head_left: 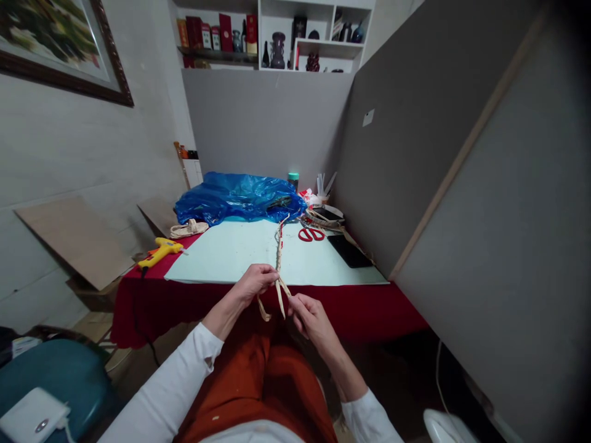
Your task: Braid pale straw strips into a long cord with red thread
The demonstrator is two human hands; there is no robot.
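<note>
A pale straw-coloured braid (279, 252) runs from the far part of the table toward me, with some red near its far end. At its near end the braid parts into loose strands. My left hand (256, 282) pinches the braid where the strands split. One strand (280, 300) hangs down between the hands, and a curled one (263, 309) dangles under the left hand. My right hand (310, 315) is closed on another strand, pulled out to the right. Both hands are just off the table's front edge, above my lap.
Across the back of the table lies a blue plastic bag (231, 195). Red-handled scissors (311, 234) and a black tablet-like slab (349, 251) lie right of the braid. At left are a yellow glue gun (161, 251) and a braided coil (189, 229). A grey partition (415, 141) bounds the right.
</note>
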